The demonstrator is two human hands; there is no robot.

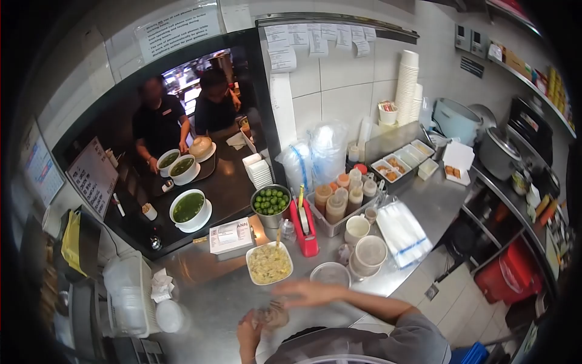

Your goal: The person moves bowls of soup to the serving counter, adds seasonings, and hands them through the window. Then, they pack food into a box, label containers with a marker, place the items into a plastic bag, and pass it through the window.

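Close to my body, my left hand (247, 330) is closed on a crumpled greyish-brown cloth (274, 314), whose exact kind is blurred. Just above it, my right hand (308, 293) stretches across with its fingers extended, smeared a little by motion and holding nothing I can see. A square white bowl of fried rice (269, 264), with a spoon or stick handle standing in it, sits just beyond my hands. To the right of my right hand is a round clear-lidded container (330, 275).
Behind the bowl are a metal pot of green limes (270, 200), a red tape dispenser (303, 227) and a paper box (231, 236). Sauce bottles (336, 206) and stacked tubs (368, 255) stand right. Two people (160, 121) handle soup bowls (182, 168) beyond the pass window.
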